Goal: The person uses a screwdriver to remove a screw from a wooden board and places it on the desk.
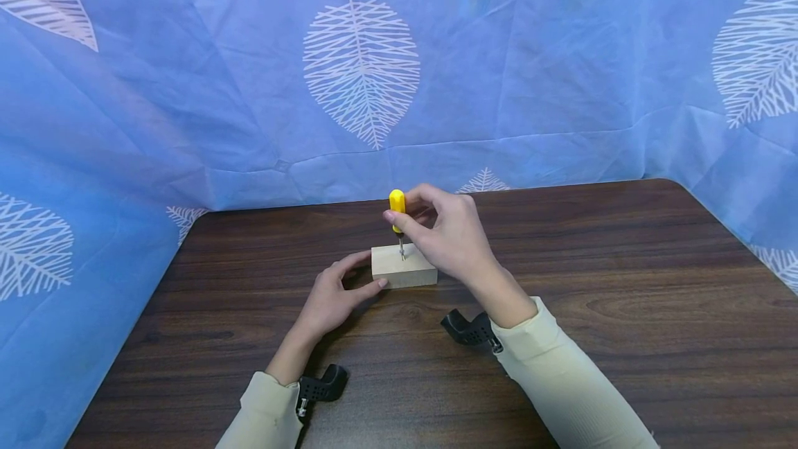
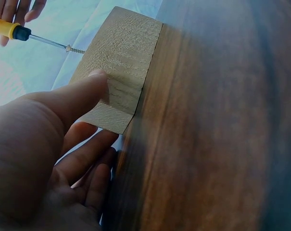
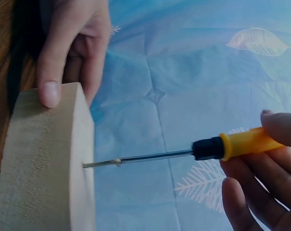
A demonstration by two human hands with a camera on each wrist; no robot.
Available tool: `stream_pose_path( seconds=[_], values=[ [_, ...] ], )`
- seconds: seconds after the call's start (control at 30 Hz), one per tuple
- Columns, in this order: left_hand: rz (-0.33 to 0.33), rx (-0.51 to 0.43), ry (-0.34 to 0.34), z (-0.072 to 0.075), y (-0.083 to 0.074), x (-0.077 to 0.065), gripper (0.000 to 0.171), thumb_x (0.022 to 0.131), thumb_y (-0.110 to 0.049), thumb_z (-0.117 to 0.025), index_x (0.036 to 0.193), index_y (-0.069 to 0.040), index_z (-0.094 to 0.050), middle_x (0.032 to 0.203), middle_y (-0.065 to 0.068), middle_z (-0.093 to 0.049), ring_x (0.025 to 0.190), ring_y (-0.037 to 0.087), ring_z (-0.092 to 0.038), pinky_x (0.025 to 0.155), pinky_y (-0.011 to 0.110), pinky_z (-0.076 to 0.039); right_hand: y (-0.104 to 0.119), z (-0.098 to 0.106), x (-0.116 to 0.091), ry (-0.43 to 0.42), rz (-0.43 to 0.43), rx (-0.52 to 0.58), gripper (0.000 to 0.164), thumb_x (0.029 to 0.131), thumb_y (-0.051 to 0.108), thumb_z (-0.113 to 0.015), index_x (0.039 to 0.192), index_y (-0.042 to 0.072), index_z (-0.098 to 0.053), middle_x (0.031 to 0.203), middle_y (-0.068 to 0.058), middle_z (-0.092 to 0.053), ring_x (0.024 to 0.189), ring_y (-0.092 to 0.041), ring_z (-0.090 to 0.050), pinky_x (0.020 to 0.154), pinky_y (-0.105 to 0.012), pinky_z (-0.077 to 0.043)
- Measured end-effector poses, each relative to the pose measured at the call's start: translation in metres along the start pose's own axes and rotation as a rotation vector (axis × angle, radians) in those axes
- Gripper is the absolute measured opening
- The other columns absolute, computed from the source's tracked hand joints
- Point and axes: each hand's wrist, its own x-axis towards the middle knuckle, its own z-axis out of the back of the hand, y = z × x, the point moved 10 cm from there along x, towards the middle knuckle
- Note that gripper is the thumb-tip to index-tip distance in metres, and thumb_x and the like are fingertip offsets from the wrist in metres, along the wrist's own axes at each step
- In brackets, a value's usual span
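Observation:
A pale wooden block (image 1: pixel 404 277) lies on the table, a screw (image 3: pixel 101 164) standing upright in its top face with much of its thread showing. My left hand (image 1: pixel 330 295) grips the block's left end, thumb on the near side and fingers behind. In my right hand (image 1: pixel 454 233) is a screwdriver (image 1: pixel 397 210) with a yellow handle and black collar, pinched between thumb and fingers. Its shaft (image 2: pixel 48 42) points down at the block, and the tip meets the screw head in both wrist views.
The dark wood-grain table (image 1: pixel 623 310) extends around the block on all sides. Behind and beside it hangs a blue cloth (image 1: pixel 249 89) with white leaf prints. Black wrist-worn devices (image 1: pixel 324 384) stick out from both cream sleeves (image 1: pixel 561 366).

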Motion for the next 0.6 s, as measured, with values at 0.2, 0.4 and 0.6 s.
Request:
stream_pose_path(
  seconds=[0.2,0.4,0.6],
  values=[
    [-0.002,-0.001,0.002,-0.0011,-0.0008,0.0003,0.063,0.096,-0.033,-0.084,0.154,-0.022,-0.061,0.154,0.004,-0.064,0.148,0.031,-0.056,0.122,0.060,-0.043,-0.0017,-0.0032,-0.0016,0.002,-0.014,0.004,0.013,0.097,0.021,-0.082,0.105,0.012,-0.078,0.094,0.000,-0.081,0.078,-0.011,-0.075,0.075,-0.033,-0.064],
    [-0.001,0.003,0.005,-0.0016,-0.0009,0.0010,0.063,0.097,-0.034,-0.083,0.154,-0.022,-0.060,0.154,0.004,-0.064,0.148,0.032,-0.055,0.122,0.062,-0.043,0.0016,-0.0047,-0.0024,-0.045,0.010,-0.019,0.018,0.095,0.026,-0.085,0.100,0.011,-0.077,0.091,-0.001,-0.081,0.078,-0.011,-0.077,0.071,-0.031,-0.064],
    [0.012,0.000,0.007,-0.0012,0.0002,0.0011,0.063,0.097,-0.034,-0.083,0.155,-0.022,-0.060,0.155,0.005,-0.063,0.149,0.032,-0.054,0.123,0.062,-0.042,0.0070,-0.0036,-0.0018,-0.077,0.058,-0.054,0.022,0.092,0.027,-0.089,0.095,0.009,-0.077,0.088,-0.002,-0.081,0.077,-0.011,-0.078,0.066,-0.028,-0.063]
  ],
)
